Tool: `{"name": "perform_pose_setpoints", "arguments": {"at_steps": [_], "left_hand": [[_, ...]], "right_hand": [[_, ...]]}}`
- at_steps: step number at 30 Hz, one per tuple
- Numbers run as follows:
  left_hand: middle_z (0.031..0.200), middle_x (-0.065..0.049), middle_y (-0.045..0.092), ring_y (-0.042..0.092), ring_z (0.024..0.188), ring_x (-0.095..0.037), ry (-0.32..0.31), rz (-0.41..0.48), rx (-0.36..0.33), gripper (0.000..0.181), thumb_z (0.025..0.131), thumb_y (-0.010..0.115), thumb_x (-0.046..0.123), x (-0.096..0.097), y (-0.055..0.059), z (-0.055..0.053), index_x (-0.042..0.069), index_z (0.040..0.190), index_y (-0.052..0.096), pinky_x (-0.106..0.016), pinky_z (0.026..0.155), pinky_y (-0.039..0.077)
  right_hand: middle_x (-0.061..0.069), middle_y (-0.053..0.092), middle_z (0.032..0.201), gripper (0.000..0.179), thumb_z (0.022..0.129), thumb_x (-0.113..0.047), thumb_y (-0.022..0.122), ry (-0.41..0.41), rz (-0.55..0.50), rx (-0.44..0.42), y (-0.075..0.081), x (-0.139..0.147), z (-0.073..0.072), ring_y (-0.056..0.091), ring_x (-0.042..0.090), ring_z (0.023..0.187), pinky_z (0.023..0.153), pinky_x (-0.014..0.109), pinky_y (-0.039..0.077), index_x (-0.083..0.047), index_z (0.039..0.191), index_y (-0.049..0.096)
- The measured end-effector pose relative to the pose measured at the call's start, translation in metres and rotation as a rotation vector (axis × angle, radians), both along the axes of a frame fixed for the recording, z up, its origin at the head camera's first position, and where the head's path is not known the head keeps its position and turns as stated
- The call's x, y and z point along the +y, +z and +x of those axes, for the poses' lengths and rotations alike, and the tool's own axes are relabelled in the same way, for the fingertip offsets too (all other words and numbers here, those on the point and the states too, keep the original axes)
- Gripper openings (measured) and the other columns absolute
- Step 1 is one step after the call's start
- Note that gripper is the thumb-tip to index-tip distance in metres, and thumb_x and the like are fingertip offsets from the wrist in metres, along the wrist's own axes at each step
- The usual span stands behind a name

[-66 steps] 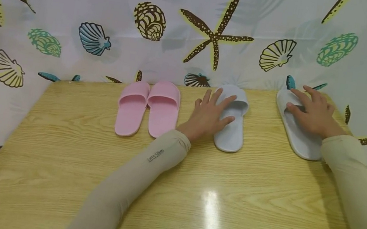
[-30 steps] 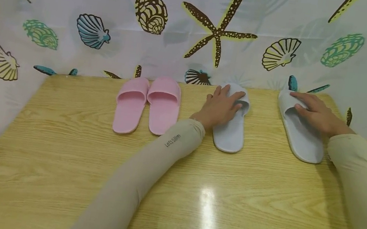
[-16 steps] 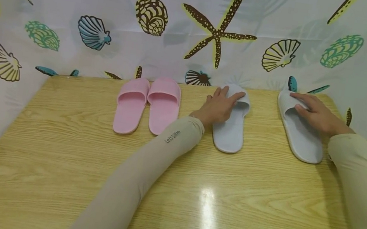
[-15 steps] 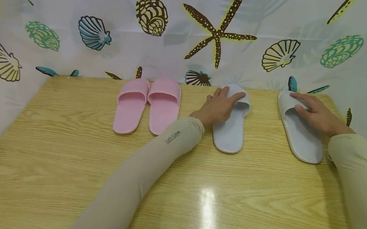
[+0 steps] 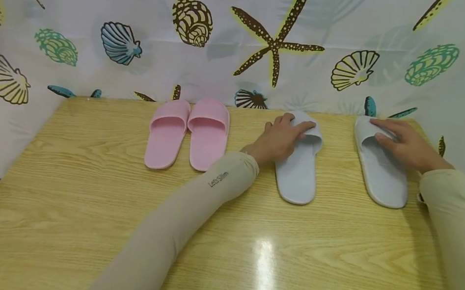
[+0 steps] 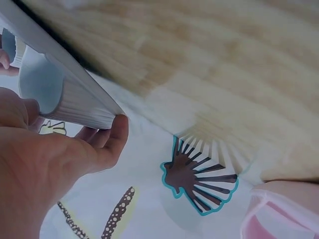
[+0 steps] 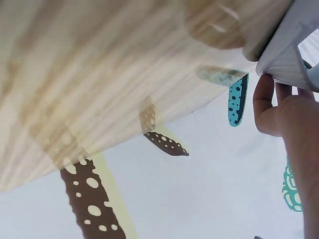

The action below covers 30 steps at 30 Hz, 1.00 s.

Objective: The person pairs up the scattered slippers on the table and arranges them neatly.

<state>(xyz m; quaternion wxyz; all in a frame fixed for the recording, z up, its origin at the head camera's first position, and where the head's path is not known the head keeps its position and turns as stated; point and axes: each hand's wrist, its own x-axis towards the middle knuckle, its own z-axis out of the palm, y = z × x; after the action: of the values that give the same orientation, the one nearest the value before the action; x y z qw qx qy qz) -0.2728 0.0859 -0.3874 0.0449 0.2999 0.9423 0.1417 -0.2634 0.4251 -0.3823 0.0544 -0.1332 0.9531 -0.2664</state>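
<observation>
Two pale grey-white slippers stand toes-to-wall on the table's right half. My left hand (image 5: 277, 140) grips the left white slipper (image 5: 297, 179) across its strap, with fingers over the toe end and thumb by the opening. In the left wrist view those fingertips bend around the toe edge of the strap (image 6: 82, 107). At the far right, my right hand (image 5: 410, 147) holds the other white slipper (image 5: 381, 178) at its strap and outer side. The right wrist view shows its fingers curled at that slipper's toe edge (image 7: 286, 62); part of the strap is hidden by the hand.
A pair of pink slippers, the left one (image 5: 164, 143) and the right one (image 5: 207, 144), sits side by side left of my left hand. All rest on a wood-grain table (image 5: 72, 202). A shell-and-starfish-printed cloth (image 5: 148, 44) rises behind the table and at both sides.
My hands have settled onto the white slippers. In the last half second the left white slipper has slid slightly right and toward me with my left hand; the right one has barely shifted.
</observation>
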Motion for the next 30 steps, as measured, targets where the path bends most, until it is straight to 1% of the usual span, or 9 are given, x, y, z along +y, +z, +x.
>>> {"name": "perform_pose_setpoints", "arguments": {"at_steps": [2, 7, 9, 12, 15, 18, 23, 28, 30], "left_hand": [[0.156, -0.015, 0.034, 0.035, 0.144, -0.032, -0.005, 0.011, 0.006, 0.045, 0.108, 0.031, 0.033, -0.002, 0.001, 0.004, 0.040, 0.152, 0.034, -0.054, 0.109, 0.037], [0.154, -0.016, 0.037, 0.038, 0.142, -0.032, -0.034, 0.028, 0.029, 0.044, 0.108, 0.031, 0.032, -0.006, 0.003, 0.015, 0.039, 0.152, 0.036, -0.053, 0.106, 0.038], [0.153, -0.015, 0.038, 0.039, 0.141, -0.032, -0.044, 0.024, 0.038, 0.044, 0.108, 0.031, 0.033, -0.007, 0.004, 0.020, 0.039, 0.151, 0.036, -0.051, 0.104, 0.039], [0.152, -0.013, 0.040, 0.042, 0.138, -0.030, -0.057, 0.015, 0.058, 0.043, 0.108, 0.032, 0.033, -0.010, 0.005, 0.027, 0.040, 0.151, 0.037, -0.047, 0.099, 0.040], [0.152, -0.012, 0.040, 0.042, 0.138, -0.030, -0.069, 0.009, 0.067, 0.044, 0.108, 0.032, 0.034, -0.013, 0.008, 0.033, 0.040, 0.151, 0.036, -0.046, 0.098, 0.041], [0.152, -0.013, 0.041, 0.042, 0.138, -0.030, -0.078, 0.012, 0.066, 0.044, 0.108, 0.031, 0.035, -0.015, 0.009, 0.039, 0.040, 0.151, 0.036, -0.046, 0.099, 0.042], [0.151, -0.014, 0.042, 0.043, 0.138, -0.031, -0.084, 0.021, 0.077, 0.043, 0.108, 0.033, 0.035, -0.019, 0.008, 0.052, 0.039, 0.150, 0.039, -0.046, 0.098, 0.042], [0.150, -0.012, 0.042, 0.042, 0.138, -0.029, -0.102, 0.005, 0.095, 0.042, 0.107, 0.034, 0.037, -0.021, 0.008, 0.062, 0.039, 0.149, 0.040, -0.043, 0.094, 0.041], [0.150, -0.011, 0.042, 0.042, 0.137, -0.029, -0.107, 0.007, 0.096, 0.042, 0.107, 0.034, 0.037, -0.021, 0.009, 0.065, 0.039, 0.149, 0.040, -0.042, 0.093, 0.040]], "right_hand": [[0.031, 0.025, 0.158, 0.057, 0.104, -0.035, 0.049, 0.000, 0.005, 0.002, 0.001, -0.001, 0.002, 0.019, 0.055, 0.145, 0.114, 0.072, 0.013, -0.010, 0.154, 0.037], [0.035, 0.034, 0.151, 0.053, 0.104, -0.028, 0.053, 0.038, -0.012, 0.075, 0.000, -0.002, 0.008, 0.029, 0.056, 0.137, 0.110, 0.071, 0.020, -0.005, 0.150, 0.042], [0.037, 0.036, 0.148, 0.052, 0.103, -0.026, 0.053, 0.042, -0.021, 0.088, 0.000, -0.003, 0.012, 0.032, 0.057, 0.135, 0.109, 0.071, 0.022, -0.004, 0.150, 0.042], [0.037, 0.034, 0.150, 0.055, 0.104, -0.030, 0.052, 0.019, -0.011, 0.051, 0.000, -0.005, 0.017, 0.030, 0.057, 0.136, 0.109, 0.071, 0.021, -0.008, 0.153, 0.039], [0.036, 0.029, 0.152, 0.058, 0.104, -0.034, 0.051, -0.010, 0.007, 0.004, 0.002, -0.008, 0.023, 0.025, 0.057, 0.139, 0.108, 0.072, 0.020, -0.013, 0.155, 0.034], [0.036, 0.030, 0.151, 0.059, 0.103, -0.034, 0.052, -0.011, 0.017, 0.008, 0.000, -0.011, 0.029, 0.026, 0.056, 0.137, 0.107, 0.072, 0.022, -0.013, 0.155, 0.034], [0.036, 0.036, 0.145, 0.056, 0.102, -0.028, 0.055, 0.039, 0.011, 0.077, -0.002, -0.018, 0.040, 0.032, 0.054, 0.132, 0.103, 0.070, 0.026, -0.011, 0.153, 0.039], [0.035, 0.038, 0.144, 0.054, 0.103, -0.025, 0.055, 0.083, -0.003, 0.092, 0.000, -0.023, 0.049, 0.034, 0.053, 0.129, 0.099, 0.068, 0.027, -0.012, 0.153, 0.040], [0.035, 0.038, 0.145, 0.054, 0.103, -0.025, 0.055, 0.083, -0.001, 0.089, 0.001, -0.025, 0.053, 0.035, 0.052, 0.130, 0.099, 0.067, 0.028, -0.013, 0.153, 0.040]]}}
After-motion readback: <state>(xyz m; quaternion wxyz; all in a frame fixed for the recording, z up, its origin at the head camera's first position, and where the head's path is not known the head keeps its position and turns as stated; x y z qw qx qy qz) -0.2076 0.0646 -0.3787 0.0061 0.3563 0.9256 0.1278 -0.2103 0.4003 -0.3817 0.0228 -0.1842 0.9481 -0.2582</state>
